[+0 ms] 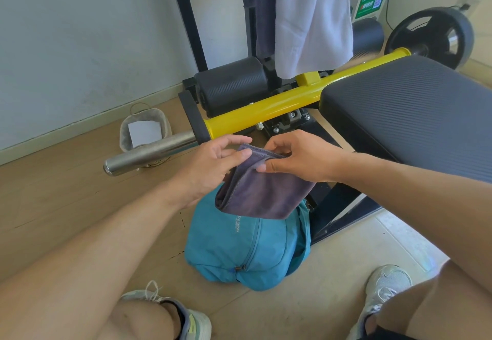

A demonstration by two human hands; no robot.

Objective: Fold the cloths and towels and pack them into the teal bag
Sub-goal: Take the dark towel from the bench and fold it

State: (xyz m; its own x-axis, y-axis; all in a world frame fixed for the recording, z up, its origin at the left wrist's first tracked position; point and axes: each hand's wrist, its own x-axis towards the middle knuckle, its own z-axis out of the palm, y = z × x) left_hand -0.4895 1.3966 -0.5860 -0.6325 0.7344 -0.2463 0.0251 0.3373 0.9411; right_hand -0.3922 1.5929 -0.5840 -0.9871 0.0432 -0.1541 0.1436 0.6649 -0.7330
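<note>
While both hands pinch the purple towel [262, 193], the teal bag [247, 249] bears small, seemingly illegible white lettering.

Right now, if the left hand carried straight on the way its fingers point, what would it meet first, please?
Probably the right hand: the left hand points rightward along the top of the folded purple cloth both hands hold, though depth is hard to judge.

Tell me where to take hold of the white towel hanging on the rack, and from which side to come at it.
Grip the white towel by its lower hem, at the free corner hanging above the yellow bar. Come from the front, reaching over the bar. It hangs flat with its bottom edge loose, while its top runs out of view. Both hands are busy now: the left hand and right hand hold the purple cloth.
</note>
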